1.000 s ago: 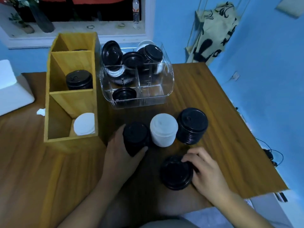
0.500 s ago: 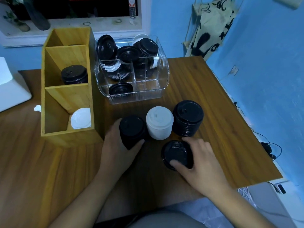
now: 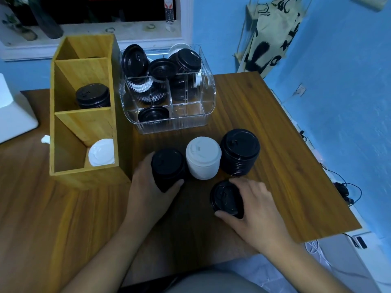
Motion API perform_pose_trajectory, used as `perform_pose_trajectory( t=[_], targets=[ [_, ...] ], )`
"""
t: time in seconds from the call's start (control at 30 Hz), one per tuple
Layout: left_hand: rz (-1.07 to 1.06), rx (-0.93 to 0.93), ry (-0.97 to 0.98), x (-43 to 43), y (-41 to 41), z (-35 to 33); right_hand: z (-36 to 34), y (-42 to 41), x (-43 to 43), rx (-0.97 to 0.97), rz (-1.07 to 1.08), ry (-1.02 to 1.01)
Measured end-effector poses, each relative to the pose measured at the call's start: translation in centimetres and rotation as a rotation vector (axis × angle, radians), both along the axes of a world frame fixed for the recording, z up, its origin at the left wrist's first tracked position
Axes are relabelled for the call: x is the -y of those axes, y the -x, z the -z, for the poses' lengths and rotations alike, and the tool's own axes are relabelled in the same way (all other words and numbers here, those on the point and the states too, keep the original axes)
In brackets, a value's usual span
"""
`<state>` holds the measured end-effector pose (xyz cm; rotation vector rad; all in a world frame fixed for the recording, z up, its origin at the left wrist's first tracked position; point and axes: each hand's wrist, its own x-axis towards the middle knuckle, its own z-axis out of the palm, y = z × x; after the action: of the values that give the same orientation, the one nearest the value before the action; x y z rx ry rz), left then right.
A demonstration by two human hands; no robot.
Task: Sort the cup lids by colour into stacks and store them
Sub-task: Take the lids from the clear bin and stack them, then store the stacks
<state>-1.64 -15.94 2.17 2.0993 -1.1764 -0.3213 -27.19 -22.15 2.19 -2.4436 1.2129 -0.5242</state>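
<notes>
Dim bluish light, wide-angle edge distortion

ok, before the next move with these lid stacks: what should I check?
1. Left hand grip on the near black stack: ok, fingers and thumb curl round it.
2. Right hand grip on the short black stack: ok, pinched at its rim.
3. Held stacks match in colour: ok, both black.
4. Gap between white stack and near black stack: cannot tell.
5. Wooden organizer sorted: ok, stored black lids in the middle compartment, stored white lids in the front one; far compartment mostly hidden.
6. Clear bin emptied: not ok, loose lids inside.
</notes>
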Motion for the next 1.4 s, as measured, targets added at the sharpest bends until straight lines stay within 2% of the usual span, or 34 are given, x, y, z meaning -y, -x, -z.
perform_pose_trajectory(
  t=[0.2,0.3,0.47,0.57,0.7,0.9,1.27,1.4],
  targets=[
    [0.001,0.019,0.01,0.0,-0.1,0.2,1.1,1.0,0.2,0.122,-0.099,-0.135],
    [0.008,0.015,0.016,0.0,-0.1,0.2,1.0,1.2,0.6,0.127,-0.106,-0.1],
    [0.013,0.022,0.01,0.0,-0.4,0.3,-3.8,1.4,2.3,0.212,-0.285,-0.038],
    [0.002,0.009,0.009,0.0,-0.3,0.2,-7.0,1.1,5.1,0.275,-0.204,0.05],
    [-0.006,0.0,0.008,0.0,-0.1,0.1,-8.1,-0.2,8.7,0.19,-0.048,0.041],
    [-0.007,-0.029,0.008,0.0,-0.1,0.0,-6.5,-1.4,10.0,0.029,-0.106,0.019],
    [-0.012,-0.032,-0.028,-0.1,-0.2,0.1,-2.8,-1.2,9.6,0.037,-0.065,0.148],
    [-0.008,-0.039,-0.042,-0.2,-0.1,0.0,-3.9,-0.7,9.9,-0.103,-0.098,0.147]
  ],
)
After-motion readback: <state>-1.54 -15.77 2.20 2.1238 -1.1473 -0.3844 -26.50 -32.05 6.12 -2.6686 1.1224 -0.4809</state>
